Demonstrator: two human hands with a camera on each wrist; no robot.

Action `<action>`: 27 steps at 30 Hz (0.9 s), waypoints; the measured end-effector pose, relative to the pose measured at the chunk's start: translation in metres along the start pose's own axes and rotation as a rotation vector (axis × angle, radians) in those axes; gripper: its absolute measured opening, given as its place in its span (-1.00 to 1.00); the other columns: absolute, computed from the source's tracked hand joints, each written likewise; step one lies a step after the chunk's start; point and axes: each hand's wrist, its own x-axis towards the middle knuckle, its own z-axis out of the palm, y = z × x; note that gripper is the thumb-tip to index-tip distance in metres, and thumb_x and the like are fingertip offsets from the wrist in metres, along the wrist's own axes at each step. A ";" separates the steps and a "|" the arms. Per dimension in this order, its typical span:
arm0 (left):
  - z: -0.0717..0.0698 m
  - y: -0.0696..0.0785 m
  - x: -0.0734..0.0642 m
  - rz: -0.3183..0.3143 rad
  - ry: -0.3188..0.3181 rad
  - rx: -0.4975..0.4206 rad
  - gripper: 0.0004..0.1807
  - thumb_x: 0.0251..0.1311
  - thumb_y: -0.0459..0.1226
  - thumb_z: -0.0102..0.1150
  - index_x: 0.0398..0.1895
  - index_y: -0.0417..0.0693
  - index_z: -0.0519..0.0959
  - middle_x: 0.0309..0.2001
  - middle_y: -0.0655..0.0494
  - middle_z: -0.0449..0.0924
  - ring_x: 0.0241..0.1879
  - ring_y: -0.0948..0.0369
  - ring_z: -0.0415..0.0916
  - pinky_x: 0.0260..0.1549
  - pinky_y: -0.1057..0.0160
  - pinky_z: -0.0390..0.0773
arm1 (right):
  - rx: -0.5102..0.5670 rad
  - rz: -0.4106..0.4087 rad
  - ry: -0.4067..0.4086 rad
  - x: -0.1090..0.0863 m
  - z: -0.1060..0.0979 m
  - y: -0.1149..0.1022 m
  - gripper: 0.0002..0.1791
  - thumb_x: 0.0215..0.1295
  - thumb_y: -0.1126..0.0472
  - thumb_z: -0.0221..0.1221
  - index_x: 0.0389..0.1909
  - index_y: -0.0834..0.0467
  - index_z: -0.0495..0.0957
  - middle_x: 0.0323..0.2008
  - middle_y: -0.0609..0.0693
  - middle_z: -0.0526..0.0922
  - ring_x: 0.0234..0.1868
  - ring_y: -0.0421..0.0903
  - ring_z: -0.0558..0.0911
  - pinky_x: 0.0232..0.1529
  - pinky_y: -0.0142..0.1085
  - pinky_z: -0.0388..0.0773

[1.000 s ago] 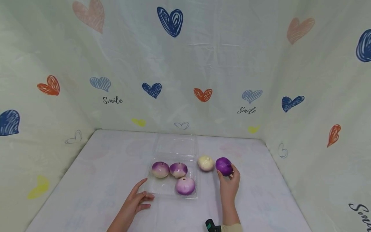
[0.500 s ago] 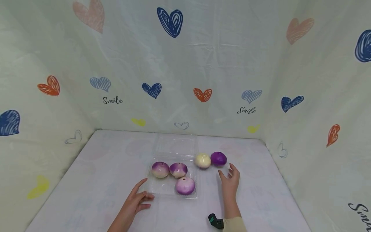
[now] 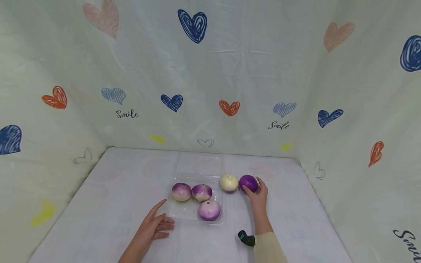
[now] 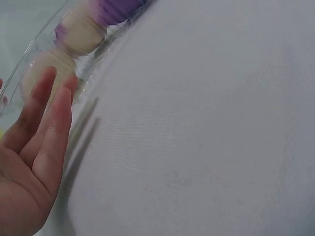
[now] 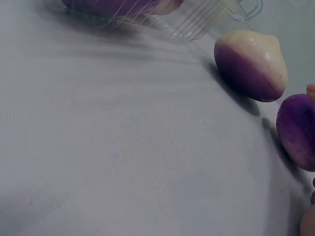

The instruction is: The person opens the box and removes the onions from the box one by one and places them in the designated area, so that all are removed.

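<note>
A deep purple onion [image 3: 248, 183] sits right of the clear box. My right hand [image 3: 260, 197] holds it, thumb at its near side and fingers on its right; the right wrist view shows this purple onion [image 5: 298, 130] with a fingertip [image 5: 311, 93] on it. Just left of it stands a cream-and-purple onion [image 3: 228, 183]. Inside the open clear plastic box [image 3: 181, 215] lie three purple-and-white onions [image 3: 209, 210]. My left hand [image 3: 151, 223] is at the box's near left corner with fingers extended, nothing in them; its fingers [image 4: 56, 132] overlap the box in the left wrist view.
The box's clear lid [image 3: 200, 166] lies folded back toward the rear. A white cloth covers the table [image 3: 131, 182], and curtains with printed hearts [image 3: 171, 102] rise behind it and at both sides. A black device [image 3: 246, 238] is at my right sleeve [image 3: 268, 246].
The purple onion was set down beside the cream one, which shifted slightly left. My right hand drew off it, then closed around it again. The left hand stays nearly still.
</note>
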 end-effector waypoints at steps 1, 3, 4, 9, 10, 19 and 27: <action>0.001 0.002 0.000 0.000 0.005 0.018 -0.32 0.47 -0.15 -0.05 0.55 0.07 -0.04 -0.19 -0.10 0.67 -0.20 0.02 0.66 -0.28 0.09 0.66 | -0.009 0.002 -0.011 0.001 0.000 0.000 -0.17 0.09 0.29 0.42 0.38 0.19 0.26 0.36 0.30 0.10 0.35 0.27 0.14 0.35 0.18 0.09; 0.001 0.005 0.001 -0.001 0.008 0.053 -0.33 0.46 -0.13 -0.03 0.54 0.05 -0.01 -0.20 -0.12 0.67 -0.23 0.01 0.67 -0.31 0.09 0.67 | -0.028 0.011 -0.028 0.003 0.000 0.001 -0.18 0.09 0.29 0.41 0.38 0.17 0.27 0.37 0.28 0.12 0.37 0.27 0.12 0.36 0.18 0.07; 0.002 0.007 0.001 0.001 0.009 0.068 -0.34 0.46 -0.13 -0.03 0.53 0.05 0.00 -0.20 -0.13 0.68 -0.24 0.00 0.67 -0.33 0.09 0.67 | -0.036 0.012 -0.033 0.004 0.000 0.002 -0.18 0.09 0.30 0.41 0.38 0.19 0.27 0.37 0.28 0.13 0.38 0.27 0.12 0.37 0.17 0.06; 0.005 0.012 0.002 0.004 0.024 0.104 -0.39 0.47 -0.20 -0.06 0.52 0.02 0.05 -0.22 -0.16 0.69 -0.31 -0.01 0.68 -0.40 0.10 0.68 | -0.036 0.003 -0.062 0.006 0.000 0.006 -0.21 0.10 0.31 0.40 0.37 0.24 0.29 0.35 0.30 0.25 0.42 0.24 0.12 0.43 0.09 -0.04; 0.006 0.013 0.002 0.003 0.030 0.105 -0.40 0.48 -0.22 -0.07 0.52 0.02 0.06 -0.23 -0.15 0.69 -0.32 0.00 0.68 -0.41 0.11 0.68 | -0.033 0.003 -0.064 0.007 0.000 0.006 -0.21 0.10 0.30 0.41 0.36 0.24 0.29 0.35 0.30 0.27 0.42 0.23 0.12 0.44 0.08 -0.05; 0.011 0.015 -0.001 -0.020 0.103 0.043 -0.41 0.43 -0.37 -0.12 0.49 -0.01 0.11 -0.28 -0.19 0.68 -0.36 0.01 0.69 -0.42 0.11 0.69 | -0.038 -0.003 -0.064 0.005 0.000 0.007 -0.22 0.10 0.29 0.41 0.36 0.23 0.31 0.32 0.30 0.31 0.41 0.21 0.16 0.43 0.09 -0.03; 0.003 0.015 -0.008 -0.023 0.141 0.020 -0.40 0.43 -0.40 -0.15 0.50 -0.01 0.07 -0.27 -0.19 0.68 -0.35 0.01 0.69 -0.38 0.10 0.69 | -0.091 0.011 -0.092 0.003 -0.003 0.007 -0.22 0.17 0.22 0.37 0.39 0.19 0.27 0.37 0.27 0.27 0.43 0.21 0.11 0.42 0.16 -0.11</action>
